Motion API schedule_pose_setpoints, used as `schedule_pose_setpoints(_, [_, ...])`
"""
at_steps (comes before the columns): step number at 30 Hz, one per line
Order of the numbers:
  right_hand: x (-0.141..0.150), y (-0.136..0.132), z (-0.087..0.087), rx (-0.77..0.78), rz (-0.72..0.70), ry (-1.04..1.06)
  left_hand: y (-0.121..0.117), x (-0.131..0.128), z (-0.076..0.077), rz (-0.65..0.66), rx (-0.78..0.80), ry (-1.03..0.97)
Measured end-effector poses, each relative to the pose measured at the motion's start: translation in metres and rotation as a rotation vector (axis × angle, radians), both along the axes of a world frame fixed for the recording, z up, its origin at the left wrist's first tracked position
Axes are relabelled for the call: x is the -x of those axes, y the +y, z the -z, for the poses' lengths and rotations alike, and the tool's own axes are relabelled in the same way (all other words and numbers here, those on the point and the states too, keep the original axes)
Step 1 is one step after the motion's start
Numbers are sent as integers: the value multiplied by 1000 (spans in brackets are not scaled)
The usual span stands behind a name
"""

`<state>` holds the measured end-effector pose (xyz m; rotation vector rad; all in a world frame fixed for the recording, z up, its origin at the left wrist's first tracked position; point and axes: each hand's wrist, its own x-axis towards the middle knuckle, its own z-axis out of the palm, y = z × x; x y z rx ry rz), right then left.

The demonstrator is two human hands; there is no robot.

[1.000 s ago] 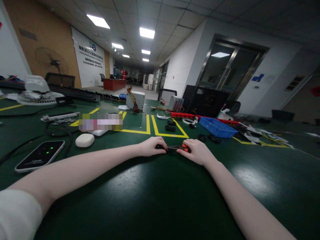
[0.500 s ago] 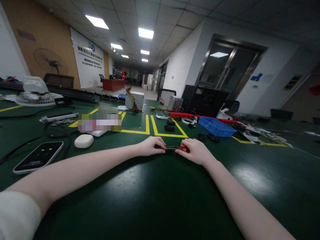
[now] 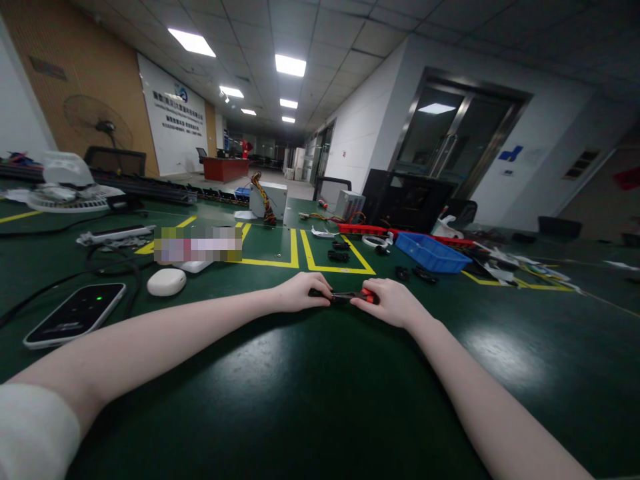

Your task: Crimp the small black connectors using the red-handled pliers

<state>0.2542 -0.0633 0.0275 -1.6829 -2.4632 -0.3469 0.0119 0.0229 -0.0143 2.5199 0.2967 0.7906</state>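
Since a second ago the whole view, hands included, has slid slightly left in the frame, and the black-screened device point(image 3: 75, 317) at lower left shows one green light where two glowed. Just right of the frame's centre, above the green table point(image 3: 300, 400), the right hand point(image 3: 393, 301) is curled around the orange-and-black handles of pliers point(image 3: 354, 295), while the left hand point(image 3: 303, 292) pinches a small black piece point(image 3: 315, 293) at their metal tip, though whether the jaws bite it cannot be told. The blue bin point(image 3: 433, 253) sits right of centre, beyond the right hand.
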Motion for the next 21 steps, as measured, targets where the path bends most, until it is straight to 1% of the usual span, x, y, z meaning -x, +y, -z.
schedule_pose_setpoints(11, [-4,1,3,-30,-4,0,0,0,-1,-4,1,-2])
schedule_pose_setpoints(21, [-1,0,3,-11,-7,1,1,0,-2,-16,88,-12])
